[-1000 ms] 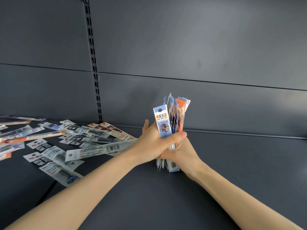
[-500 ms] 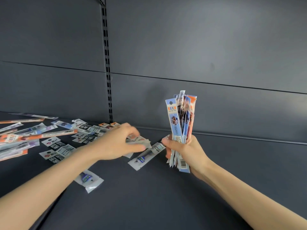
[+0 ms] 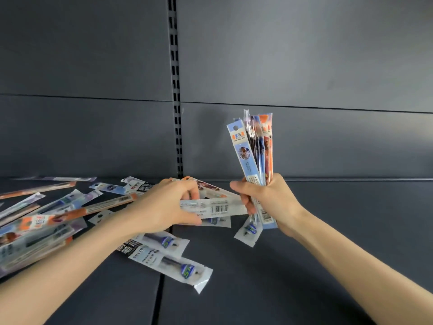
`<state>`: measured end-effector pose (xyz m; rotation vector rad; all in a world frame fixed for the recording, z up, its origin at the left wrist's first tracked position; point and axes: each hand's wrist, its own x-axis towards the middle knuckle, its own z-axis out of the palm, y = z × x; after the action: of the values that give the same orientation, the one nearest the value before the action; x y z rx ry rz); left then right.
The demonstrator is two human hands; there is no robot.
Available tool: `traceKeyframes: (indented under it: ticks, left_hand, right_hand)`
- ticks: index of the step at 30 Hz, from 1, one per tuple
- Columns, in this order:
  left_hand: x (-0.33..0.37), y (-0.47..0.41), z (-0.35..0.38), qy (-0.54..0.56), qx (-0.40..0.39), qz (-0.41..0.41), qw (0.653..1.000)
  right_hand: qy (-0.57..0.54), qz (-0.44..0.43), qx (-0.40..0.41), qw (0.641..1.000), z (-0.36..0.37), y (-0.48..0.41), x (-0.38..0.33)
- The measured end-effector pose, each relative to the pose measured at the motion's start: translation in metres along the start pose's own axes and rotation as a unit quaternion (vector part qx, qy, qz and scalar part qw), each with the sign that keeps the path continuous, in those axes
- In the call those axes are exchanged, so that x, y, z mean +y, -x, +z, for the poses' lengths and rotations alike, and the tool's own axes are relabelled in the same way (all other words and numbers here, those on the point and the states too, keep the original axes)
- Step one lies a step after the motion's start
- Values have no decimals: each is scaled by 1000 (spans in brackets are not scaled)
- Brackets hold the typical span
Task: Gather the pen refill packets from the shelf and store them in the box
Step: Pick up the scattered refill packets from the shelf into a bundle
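My right hand (image 3: 269,202) grips an upright bundle of pen refill packets (image 3: 256,148), blue and orange, above the dark shelf (image 3: 328,231). My left hand (image 3: 164,207) pinches a few flat packets (image 3: 210,206), holding them sideways so their right ends reach my right hand's fingers. Several more packets (image 3: 46,216) lie scattered on the shelf at the left. Two clear packets with blue-tipped refills (image 3: 173,263) lie just below my left hand. No box is in view.
The grey back panel (image 3: 304,66) of the shelving rises behind, with a slotted upright (image 3: 176,90) in the middle. A seam (image 3: 159,299) divides the shelf into two boards. The right board holds nothing but my forearm.
My left hand let go of the bundle, reached left to the scattered packets, took hold of a few and brought them back toward the right hand. The view shifted left.
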<state>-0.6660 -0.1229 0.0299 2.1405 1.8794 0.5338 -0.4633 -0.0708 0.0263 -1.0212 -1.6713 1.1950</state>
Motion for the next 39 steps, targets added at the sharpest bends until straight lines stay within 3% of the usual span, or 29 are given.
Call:
traceKeyframes:
  ticks: [3, 5, 8, 10, 12, 17, 21, 27, 31, 35, 39]
  left_hand:
    - [-7, 4, -2, 157, 109, 6, 982]
    - [-6, 8, 2, 294, 158, -33, 942]
    - [3, 13, 10, 460, 115, -70, 878]
    - [8, 15, 12, 498, 55, -52, 864]
    - [10, 15, 11, 478, 8, -19, 878]
    - [13, 17, 12, 389, -25, 42, 920]
    - [10, 18, 10, 420, -45, 36, 906]
    - [6, 15, -11, 396, 166, -40, 902]
    - [14, 14, -30, 299, 190, -9, 935]
    - [49, 12, -33, 259, 144, 40, 954]
    - [93, -2, -21, 321, 179, 38, 929]
  right_hand:
    - [-14, 2, 28, 999, 7, 2, 0]
    - [-23, 8, 32, 999, 10, 5, 2]
    - [-55, 13, 31, 998, 16, 8, 0]
    - [-88, 17, 41, 995, 18, 8, -2]
    - [-115, 12, 49, 992, 17, 8, -5]
    - [-131, -3, 80, 988, 13, 11, -4]
    - [-135, -4, 84, 987, 9, 12, -6]
    - [-96, 23, 110, 989, -2, 13, -7]
    - [-55, -20, 153, 986, -18, 19, -11]
    - [41, -66, 56, 995, -38, 24, -22]
    - [73, -37, -64, 995, -60, 29, -24]
